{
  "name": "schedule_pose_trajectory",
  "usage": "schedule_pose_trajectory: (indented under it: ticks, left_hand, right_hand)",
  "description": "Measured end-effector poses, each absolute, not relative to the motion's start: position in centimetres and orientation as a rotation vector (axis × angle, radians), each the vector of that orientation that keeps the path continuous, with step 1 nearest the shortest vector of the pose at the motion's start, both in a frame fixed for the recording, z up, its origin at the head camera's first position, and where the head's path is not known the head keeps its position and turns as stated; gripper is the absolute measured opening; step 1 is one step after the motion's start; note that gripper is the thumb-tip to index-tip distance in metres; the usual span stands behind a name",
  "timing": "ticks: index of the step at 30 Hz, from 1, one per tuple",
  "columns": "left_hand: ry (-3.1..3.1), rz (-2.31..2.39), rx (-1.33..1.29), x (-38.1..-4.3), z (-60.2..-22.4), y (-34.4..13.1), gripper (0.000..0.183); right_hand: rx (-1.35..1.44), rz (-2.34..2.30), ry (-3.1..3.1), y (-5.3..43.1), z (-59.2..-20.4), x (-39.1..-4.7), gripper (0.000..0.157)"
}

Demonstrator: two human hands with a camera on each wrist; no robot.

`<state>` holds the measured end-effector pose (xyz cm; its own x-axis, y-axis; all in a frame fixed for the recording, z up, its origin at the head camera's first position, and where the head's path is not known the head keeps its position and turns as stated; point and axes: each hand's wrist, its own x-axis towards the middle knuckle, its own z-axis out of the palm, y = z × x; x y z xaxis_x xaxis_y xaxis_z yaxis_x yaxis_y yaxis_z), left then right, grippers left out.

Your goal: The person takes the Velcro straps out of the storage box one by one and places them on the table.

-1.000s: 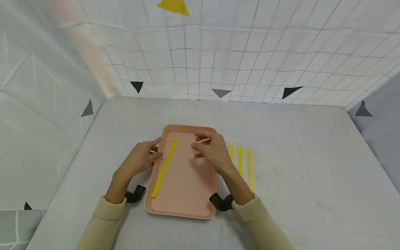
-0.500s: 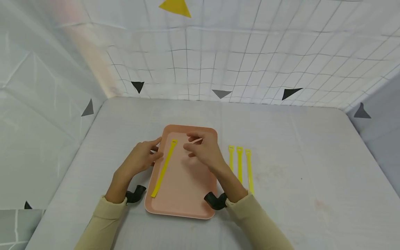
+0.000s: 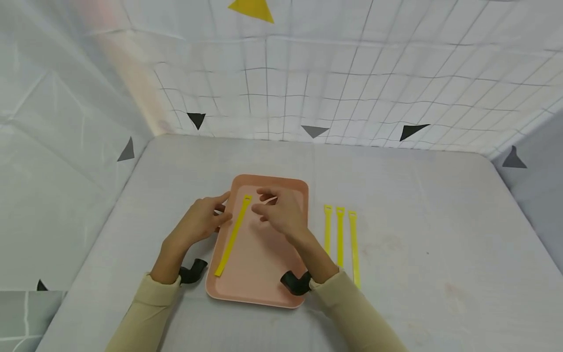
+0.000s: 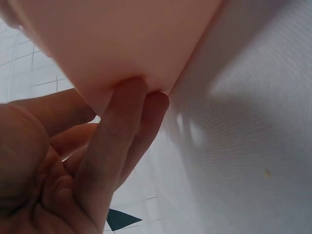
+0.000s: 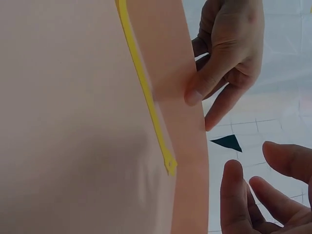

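On the pink tray (image 3: pixel 259 288) lies a yellow cable strap (image 3: pixel 233 238) with a slotted head, slanting along the left side. My left hand (image 3: pixel 200 220) holds the tray's left edge, thumb on the rim; in the left wrist view its fingers (image 4: pixel 114 126) press against the tray's side and underside. Over the upper part of the tray hovers my right hand (image 3: pixel 281 212), right of the strap's head. Its thumb and fingers are apart and loosely bent, with nothing between them. In the right wrist view, the strap (image 5: pixel 146 92) lies left of those fingers.
Three more yellow straps (image 3: pixel 340 234) lie side by side on the white-covered table (image 3: pixel 418 274), right of the tray; the right forearm and sleeve (image 3: pixel 352 303) hide part of some. A gridded white sheet (image 3: pixel 325 98) hangs behind the table.
My right hand has moved left across the tray, nearer the strap's head, and its forearm now covers less of the three straps. The left hand keeps its hold on the tray.
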<state>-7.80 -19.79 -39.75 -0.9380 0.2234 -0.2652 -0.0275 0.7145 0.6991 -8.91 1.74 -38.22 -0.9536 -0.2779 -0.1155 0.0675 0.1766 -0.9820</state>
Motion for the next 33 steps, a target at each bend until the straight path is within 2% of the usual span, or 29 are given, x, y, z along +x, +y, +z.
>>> schedule_pose_trajectory:
  ticks: [33]
  left_hand:
    - [2.610,1.062,0.190,-7.8,-39.9,-20.0,0.065]
  right_hand:
    - [-0.219,-1.668,2.369,-0.2,-39.8,-8.9,0.043]
